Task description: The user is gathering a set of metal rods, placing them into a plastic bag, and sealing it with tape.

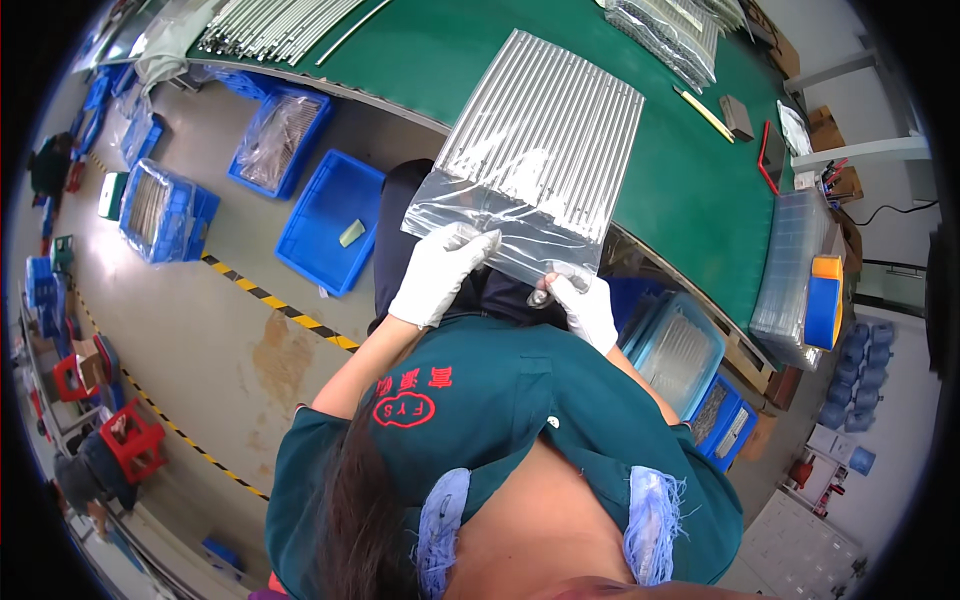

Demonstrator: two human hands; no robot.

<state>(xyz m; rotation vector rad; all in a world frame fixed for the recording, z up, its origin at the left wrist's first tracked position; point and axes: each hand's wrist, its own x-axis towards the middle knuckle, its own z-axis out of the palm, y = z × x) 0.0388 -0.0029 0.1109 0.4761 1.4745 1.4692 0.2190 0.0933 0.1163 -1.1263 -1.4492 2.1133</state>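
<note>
The thumb and fingers of my gloved left hand point(443, 268) pinch the near end of a clear plastic bag point(508, 238). My gloved right hand point(585, 305) pinches the same end close to its right corner, its thumb and fingers curled in together. The bag's slack film runs between them, toward my lap. Inside, the silvery rods point(545, 125) lie side by side; the bag crosses the near edge of the green tabletop point(690, 190), its far part lying over that surface.

Farther out, loose rods point(275, 30) spread at the tabletop's left end. Toward its right edge sit a yellow cutter point(704, 114), a grey block point(737, 118) and a bent red bar point(767, 160). Close to the near right corner are a stack of clear plastic point(788, 265) and a blue-and-orange roll point(824, 303). Below the near edge, on the floor to my left, is a blue bin point(315, 240).
</note>
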